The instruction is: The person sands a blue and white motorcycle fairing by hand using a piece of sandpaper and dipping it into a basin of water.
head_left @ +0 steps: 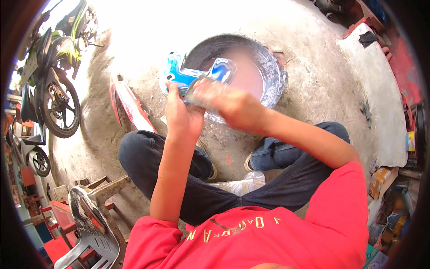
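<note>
A glossy blue plastic panel [180, 78], curved like a piece of motorcycle bodywork, is held up over the near left rim of a round black basin [274, 62]. My left hand [182, 114] grips its near edge from below, thumb up along its left side. Closed and smeared by motion, my right hand [237, 104] presses a thin grey sheet [191, 93], which looks like sandpaper, against the panel's near part. Cloudy pinkish water [251, 74] lies in the basin. The panel's underside and most of my left fingers are hidden.
A red and white body panel [136, 110] lies on the concrete floor left of the basin. Motorcycles [58, 98] stand at the far left. A grey plastic chair [92, 224] is near my left side. Along the right runs a pale ledge [374, 94], with a cardboard box [381, 181] nearby.
</note>
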A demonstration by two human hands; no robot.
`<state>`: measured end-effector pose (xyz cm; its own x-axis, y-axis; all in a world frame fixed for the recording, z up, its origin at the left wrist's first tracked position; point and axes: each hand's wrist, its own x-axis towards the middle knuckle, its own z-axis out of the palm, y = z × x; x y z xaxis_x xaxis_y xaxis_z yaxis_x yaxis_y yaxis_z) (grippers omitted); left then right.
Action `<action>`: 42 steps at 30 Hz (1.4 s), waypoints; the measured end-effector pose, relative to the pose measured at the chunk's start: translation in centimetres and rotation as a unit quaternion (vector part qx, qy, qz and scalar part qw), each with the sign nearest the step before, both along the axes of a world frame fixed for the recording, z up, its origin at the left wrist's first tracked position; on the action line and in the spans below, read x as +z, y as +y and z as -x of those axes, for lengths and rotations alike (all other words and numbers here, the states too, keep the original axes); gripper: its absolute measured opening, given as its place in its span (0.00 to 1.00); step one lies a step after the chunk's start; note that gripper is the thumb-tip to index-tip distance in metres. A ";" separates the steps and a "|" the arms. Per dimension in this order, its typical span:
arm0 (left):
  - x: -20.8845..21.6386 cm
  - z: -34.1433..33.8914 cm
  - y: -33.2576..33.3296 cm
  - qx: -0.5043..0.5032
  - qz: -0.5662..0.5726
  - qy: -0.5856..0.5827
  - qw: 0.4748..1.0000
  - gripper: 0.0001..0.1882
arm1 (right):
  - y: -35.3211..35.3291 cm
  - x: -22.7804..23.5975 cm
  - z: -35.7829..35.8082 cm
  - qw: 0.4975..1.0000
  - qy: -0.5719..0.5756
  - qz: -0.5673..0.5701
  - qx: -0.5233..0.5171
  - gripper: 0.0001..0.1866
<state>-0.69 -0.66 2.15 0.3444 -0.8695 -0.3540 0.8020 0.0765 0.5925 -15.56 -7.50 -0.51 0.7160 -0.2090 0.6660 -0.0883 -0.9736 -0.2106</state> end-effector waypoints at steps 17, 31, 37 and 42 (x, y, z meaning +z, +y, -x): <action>0.3 0.4 0.0 -0.034 0.028 0.009 0.999 0.27 | -1.3 -0.2 0.6 0.991 0.019 -0.100 -0.082 0.24; -0.2 0.2 -0.2 -0.047 0.015 0.005 0.999 0.26 | -3.4 -0.1 1.8 0.964 0.085 -0.237 -0.085 0.20; 0.2 -0.7 0.4 -0.103 -0.012 0.017 0.994 0.24 | 0.1 -1.5 0.8 0.995 -0.009 -0.096 0.001 0.23; -0.1 -0.7 0.1 -0.119 -0.032 -0.007 0.992 0.22 | -8.0 -0.4 2.6 0.797 0.062 -0.522 -0.297 0.18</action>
